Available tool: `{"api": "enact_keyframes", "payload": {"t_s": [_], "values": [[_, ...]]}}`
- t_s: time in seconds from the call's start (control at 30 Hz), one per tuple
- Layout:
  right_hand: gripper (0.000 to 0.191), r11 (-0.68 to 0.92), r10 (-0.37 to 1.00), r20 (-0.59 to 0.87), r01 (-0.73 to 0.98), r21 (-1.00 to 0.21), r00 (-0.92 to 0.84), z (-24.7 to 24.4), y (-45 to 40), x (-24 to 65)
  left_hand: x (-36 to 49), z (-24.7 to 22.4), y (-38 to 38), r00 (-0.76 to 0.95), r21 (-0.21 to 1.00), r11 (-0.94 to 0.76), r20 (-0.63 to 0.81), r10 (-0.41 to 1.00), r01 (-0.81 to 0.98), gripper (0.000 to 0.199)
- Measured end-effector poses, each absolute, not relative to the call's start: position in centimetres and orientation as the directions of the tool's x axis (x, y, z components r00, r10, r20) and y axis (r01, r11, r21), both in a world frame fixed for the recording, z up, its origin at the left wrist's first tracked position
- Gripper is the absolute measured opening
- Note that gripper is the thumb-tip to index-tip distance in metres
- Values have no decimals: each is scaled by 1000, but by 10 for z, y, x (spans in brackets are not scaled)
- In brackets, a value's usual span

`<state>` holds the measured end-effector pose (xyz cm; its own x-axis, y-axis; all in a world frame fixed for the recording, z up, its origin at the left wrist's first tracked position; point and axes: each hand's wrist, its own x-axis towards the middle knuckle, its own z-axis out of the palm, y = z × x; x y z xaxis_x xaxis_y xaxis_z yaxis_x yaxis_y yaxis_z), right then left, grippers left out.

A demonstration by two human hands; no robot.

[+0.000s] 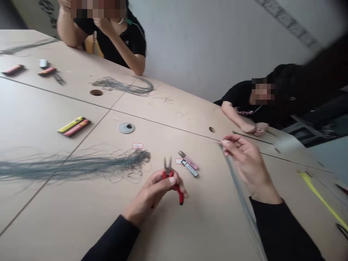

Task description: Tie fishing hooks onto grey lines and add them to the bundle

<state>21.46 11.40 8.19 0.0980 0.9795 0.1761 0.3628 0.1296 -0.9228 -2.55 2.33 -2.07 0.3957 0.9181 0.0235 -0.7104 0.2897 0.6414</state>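
- Watching the left hand [150, 195] first: it is clenched around red-handled snips [174, 185], blades up and slightly parted, just right of the grey strand bundle [81, 167].
- Farther right of that bundle, the right hand [248, 163] is raised, pinching a blurred sheaf of grey strands [239, 190] between fingers and thumb; we cannot tell how many strands it holds.
- Just right of the bundle's frayed end lie pink-handled snips [189, 161] and a labelled tag [189, 168].
- We see a nick to the right hand's fingers as possible if the parted blades swing toward them.
- We also see a snag risk: the sheaf's loose length could catch on the pink-handled snips or knot into the frayed bundle if it swings across the table.
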Motion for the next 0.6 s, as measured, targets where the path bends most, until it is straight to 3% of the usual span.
{"api": "enact_keyframes", "payload": {"t_s": [0.37,0.6], "values": [[25,148,984,175,415,-898,29,83,97,231,-32,-24,31,207,566,249,-137,969,-786,12],[34,63,943,189,412,-909,273,93,100,264,-28,-29,34,163,521,224,-161,973,-824,14]]}}
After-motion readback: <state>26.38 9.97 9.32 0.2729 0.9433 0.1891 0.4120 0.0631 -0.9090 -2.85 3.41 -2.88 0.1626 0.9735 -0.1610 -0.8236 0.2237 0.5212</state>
